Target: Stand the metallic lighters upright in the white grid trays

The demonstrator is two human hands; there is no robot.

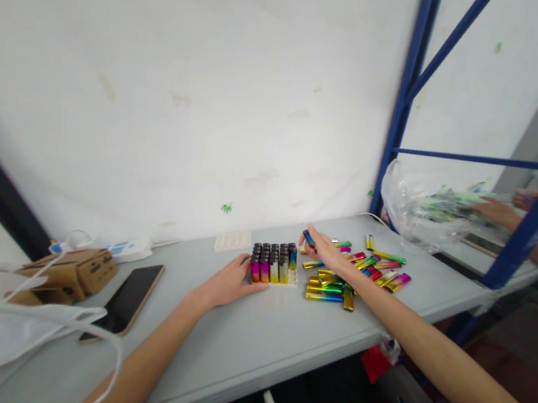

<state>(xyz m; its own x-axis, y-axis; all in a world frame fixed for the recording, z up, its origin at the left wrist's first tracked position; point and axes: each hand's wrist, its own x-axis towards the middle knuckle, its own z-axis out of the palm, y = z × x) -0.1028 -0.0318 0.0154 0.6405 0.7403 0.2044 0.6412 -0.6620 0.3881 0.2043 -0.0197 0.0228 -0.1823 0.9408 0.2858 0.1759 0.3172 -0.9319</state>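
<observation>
A white tray (288, 283) on the grey table (229, 342) holds several upright, colourful lighters (273, 263) in rows. My left hand (230, 280) rests against the tray's left side, fingers curled on its edge. My right hand (321, 247) hovers just right of the tray, pinching a blue lighter (309, 238). Under and beyond that hand lies a loose pile of shiny lighters (355, 273).
A black phone (125, 300) and a cardboard box (75, 272) lie at the left, with white cable and bag. An empty white tray (232, 241) sits by the wall. A blue rack frame (427, 43) stands at right; another person's arms (537, 235) handle a plastic bag (422, 212).
</observation>
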